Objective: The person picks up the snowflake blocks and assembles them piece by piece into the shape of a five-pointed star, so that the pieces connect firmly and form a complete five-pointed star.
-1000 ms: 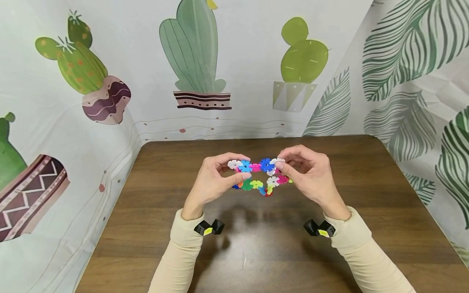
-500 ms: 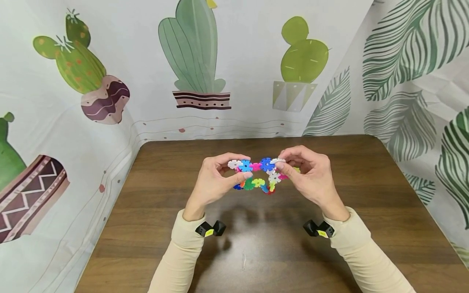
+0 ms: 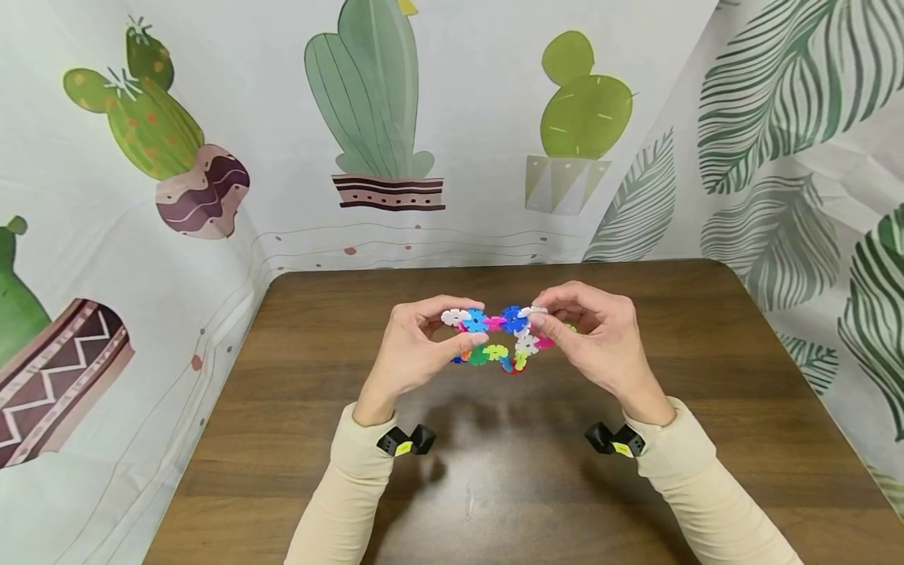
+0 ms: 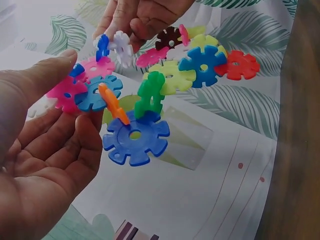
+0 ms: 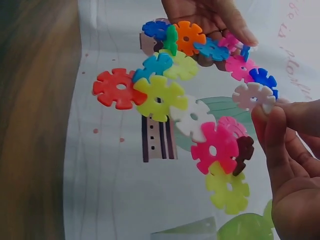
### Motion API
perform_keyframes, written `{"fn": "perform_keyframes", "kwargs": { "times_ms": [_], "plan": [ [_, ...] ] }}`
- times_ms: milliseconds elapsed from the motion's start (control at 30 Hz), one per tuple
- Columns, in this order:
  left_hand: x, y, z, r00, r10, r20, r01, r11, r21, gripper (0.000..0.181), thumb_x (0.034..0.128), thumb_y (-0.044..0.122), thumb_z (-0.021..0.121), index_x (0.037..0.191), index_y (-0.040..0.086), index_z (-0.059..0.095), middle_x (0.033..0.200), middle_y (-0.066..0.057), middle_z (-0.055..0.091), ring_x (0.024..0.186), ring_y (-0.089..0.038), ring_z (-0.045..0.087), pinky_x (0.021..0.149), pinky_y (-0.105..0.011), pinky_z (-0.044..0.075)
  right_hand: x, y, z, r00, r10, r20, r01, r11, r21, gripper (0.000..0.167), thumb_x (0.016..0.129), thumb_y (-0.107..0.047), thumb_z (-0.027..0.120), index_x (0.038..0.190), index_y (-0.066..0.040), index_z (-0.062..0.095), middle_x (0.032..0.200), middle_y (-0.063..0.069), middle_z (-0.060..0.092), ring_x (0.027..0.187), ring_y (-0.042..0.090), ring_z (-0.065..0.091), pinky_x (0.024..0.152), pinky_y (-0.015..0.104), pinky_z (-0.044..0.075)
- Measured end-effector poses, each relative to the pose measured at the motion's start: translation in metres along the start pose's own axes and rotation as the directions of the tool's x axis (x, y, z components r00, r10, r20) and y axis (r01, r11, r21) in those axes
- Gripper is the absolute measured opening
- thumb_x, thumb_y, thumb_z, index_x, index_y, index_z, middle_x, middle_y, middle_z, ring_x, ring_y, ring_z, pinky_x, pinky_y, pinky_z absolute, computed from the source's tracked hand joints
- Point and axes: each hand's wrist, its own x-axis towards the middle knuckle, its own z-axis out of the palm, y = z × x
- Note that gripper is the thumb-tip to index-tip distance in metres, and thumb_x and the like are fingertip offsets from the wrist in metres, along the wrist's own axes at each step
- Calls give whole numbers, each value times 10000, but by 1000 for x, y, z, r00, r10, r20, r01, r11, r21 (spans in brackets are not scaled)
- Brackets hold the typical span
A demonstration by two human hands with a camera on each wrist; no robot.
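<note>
A chain of interlocking snowflake discs (image 3: pixel 496 352) in several colours is held up above the table between both hands. My left hand (image 3: pixel 413 345) pinches its left part by the light blue disc (image 3: pixel 475 320), thumb below and fingers above. With thumb and fingertips my right hand (image 3: pixel 600 333) pinches a white disc (image 5: pixel 246 92), which meets a dark blue disc (image 5: pixel 260 77). Below the hands, the rest of the chain hangs in a curve, with a red disc (image 5: pixel 111 92) sticking out. In the left wrist view a large blue disc (image 4: pixel 120 142) hangs beneath the left hand.
A dark brown wooden table (image 3: pixel 494 471) lies under the hands. Behind it hangs a white cloth (image 3: pixel 487 118) printed with cacti and leaves. Black wrist cameras (image 3: pixel 407 440) sit on both cream sleeves.
The hanging part of the chain has turned slightly, and a lime disc now shows beside the right thumb. The white disc in the right hand looks flatter. Both hands stay nearly in place.
</note>
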Motion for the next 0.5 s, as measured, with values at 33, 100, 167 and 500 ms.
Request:
{"fn": "perform_keyframes", "kwargs": {
  "times_ms": [33,100,167,500],
  "plan": [
    [0,0,-1,1000,-3,-3,3,1000,4,331,856,114,914,1169,168,821,949,-37,805,806,-180,736,705,-262,615,0,-1,0,1000,-6,-3,6,1000,-1,302,798,169,844,1019,-28,784,916,-60,794,702,187,727,621,213,600],
    [0,1,-2,1000,-9,-7,9,1000,11,325,860,124,912,1170,167,821,959,-34,805,819,-183,737,734,-278,626,1,-1,-1,999,-34,-13,34,999,8,329,785,186,842,1038,-18,785,938,-50,799,708,184,725,629,207,598],
    [0,1,-3,1000,-15,-12,15,1000,13,319,866,145,910,1171,172,820,965,-30,801,814,-180,739,743,-282,630,2,-1,-2,997,-72,-28,73,997,37,357,770,222,824,1055,14,776,974,-16,795,753,173,723,680,201,606],
    [0,-2,-14,998,17,-61,-19,999,-44,302,909,155,874,1197,115,793,956,-13,766,767,-124,708,754,-231,634,0,8,-19,990,87,112,-61,974,-216,503,930,-67,790,1407,-193,689,1303,-1,756,1223,130,667,1059,197,470]
  ]
}}
